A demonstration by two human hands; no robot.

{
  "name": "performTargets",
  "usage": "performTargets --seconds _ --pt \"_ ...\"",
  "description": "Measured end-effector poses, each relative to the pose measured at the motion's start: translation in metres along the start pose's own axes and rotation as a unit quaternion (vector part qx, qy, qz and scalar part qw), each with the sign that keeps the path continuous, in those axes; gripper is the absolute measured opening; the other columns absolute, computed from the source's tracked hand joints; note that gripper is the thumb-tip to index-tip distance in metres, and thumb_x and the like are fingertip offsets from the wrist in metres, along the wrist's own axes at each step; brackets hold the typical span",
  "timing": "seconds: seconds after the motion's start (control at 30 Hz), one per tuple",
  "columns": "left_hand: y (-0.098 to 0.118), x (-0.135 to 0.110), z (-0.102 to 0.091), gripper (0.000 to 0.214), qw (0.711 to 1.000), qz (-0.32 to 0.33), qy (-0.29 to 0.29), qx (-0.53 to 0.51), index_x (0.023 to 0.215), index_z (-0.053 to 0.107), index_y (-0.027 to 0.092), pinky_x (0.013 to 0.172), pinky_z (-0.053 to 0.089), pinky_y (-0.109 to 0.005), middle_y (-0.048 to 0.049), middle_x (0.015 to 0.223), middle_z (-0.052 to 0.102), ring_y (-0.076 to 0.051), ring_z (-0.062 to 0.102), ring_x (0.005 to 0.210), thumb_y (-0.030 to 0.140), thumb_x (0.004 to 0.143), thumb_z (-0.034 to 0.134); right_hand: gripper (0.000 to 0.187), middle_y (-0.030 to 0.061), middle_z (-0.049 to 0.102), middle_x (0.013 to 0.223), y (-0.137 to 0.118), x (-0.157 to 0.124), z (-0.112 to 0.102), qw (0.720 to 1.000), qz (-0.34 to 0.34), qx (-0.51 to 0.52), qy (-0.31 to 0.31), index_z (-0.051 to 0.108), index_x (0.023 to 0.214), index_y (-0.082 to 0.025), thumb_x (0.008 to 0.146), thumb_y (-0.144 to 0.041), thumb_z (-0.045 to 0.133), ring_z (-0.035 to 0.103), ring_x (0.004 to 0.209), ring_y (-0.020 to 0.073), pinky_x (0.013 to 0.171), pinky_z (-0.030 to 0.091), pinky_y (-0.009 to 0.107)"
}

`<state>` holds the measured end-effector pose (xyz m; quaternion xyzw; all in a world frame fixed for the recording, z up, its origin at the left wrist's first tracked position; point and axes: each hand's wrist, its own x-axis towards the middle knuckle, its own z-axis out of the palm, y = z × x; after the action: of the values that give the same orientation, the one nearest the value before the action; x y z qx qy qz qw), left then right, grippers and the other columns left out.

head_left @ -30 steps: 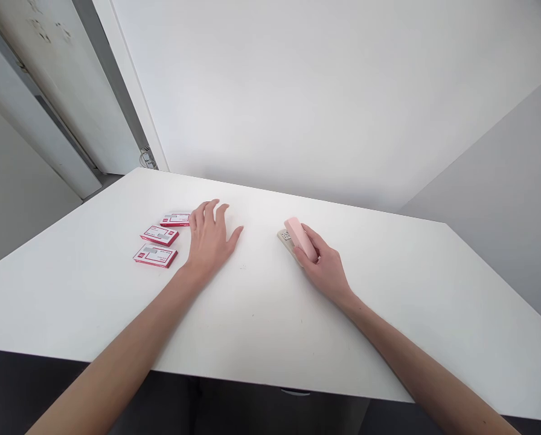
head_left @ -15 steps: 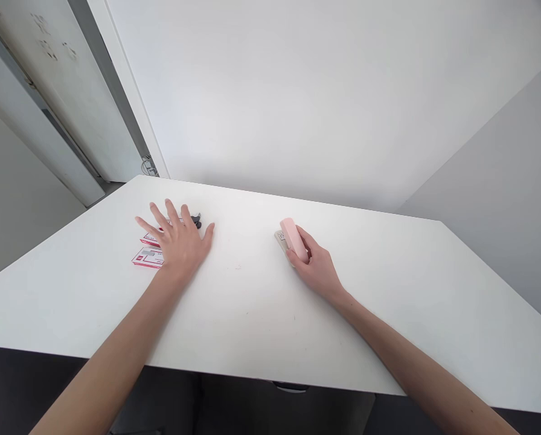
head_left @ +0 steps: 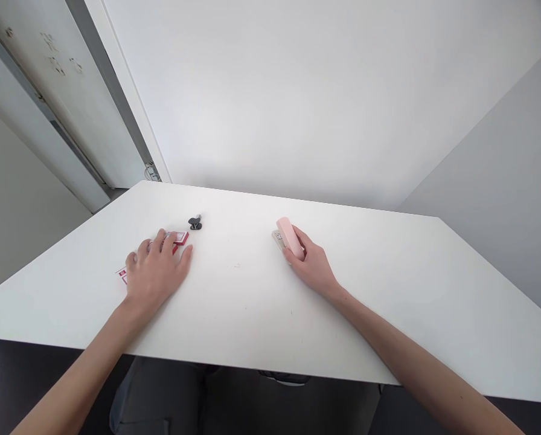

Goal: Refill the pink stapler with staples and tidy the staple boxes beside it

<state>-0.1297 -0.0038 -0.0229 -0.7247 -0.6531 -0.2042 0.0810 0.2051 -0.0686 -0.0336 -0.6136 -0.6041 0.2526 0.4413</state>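
Observation:
My left hand [head_left: 155,272] lies over a group of small red-and-white staple boxes on the white table [head_left: 252,314], its fingers curled down onto them and its thumb out to the right. One staple box [head_left: 178,237] shows past the fingertips, and the corner of another box [head_left: 122,274] pokes out at the left. A small black binder clip [head_left: 195,223] sits just beyond the boxes. My right hand [head_left: 313,266] is wrapped round the near end of a pink stapler [head_left: 288,235] that rests on the table.
The table's near edge [head_left: 252,368] runs below my forearms, with dark space and a chair seat under it. A plain white wall stands behind the table. A door frame [head_left: 116,103] is at the back left.
My left hand has slid left and towards me, off the binder clip and onto the staple boxes, and its fingers went from spread to curled. My right hand has kept hold of the stapler.

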Motion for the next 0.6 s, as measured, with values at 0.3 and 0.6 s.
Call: performTargets --seconds 0.3,0.6 --pt "0.002 -0.031 -0.02 0.046 0.991 0.097 -0.064 -0.065 0.134 0.065 0.027 0.112 0.051 -0.053 -0.0039 0.158 0.058 -0.035 0.061 0.137 0.053 0.102 0.044 0.062 0.0061 0.075 0.124 -0.008 -0.008 0.006 0.999 -0.012 0.007 -0.039 0.049 0.157 -0.031 0.096 -0.039 0.057 0.068 0.081 0.0218 0.07 0.059 0.038" --pt "0.061 -0.018 0.0 0.046 0.944 0.258 -0.132 -0.16 0.141 0.062 0.027 0.109 0.056 -0.05 -0.0073 0.16 0.055 -0.03 0.061 0.139 0.049 0.107 0.042 0.067 0.0075 0.072 0.136 -0.009 -0.01 0.007 0.998 -0.026 0.002 -0.052 0.044 0.16 -0.032 0.096 -0.04 0.06 0.071 0.081 0.0213 0.075 0.061 0.04"
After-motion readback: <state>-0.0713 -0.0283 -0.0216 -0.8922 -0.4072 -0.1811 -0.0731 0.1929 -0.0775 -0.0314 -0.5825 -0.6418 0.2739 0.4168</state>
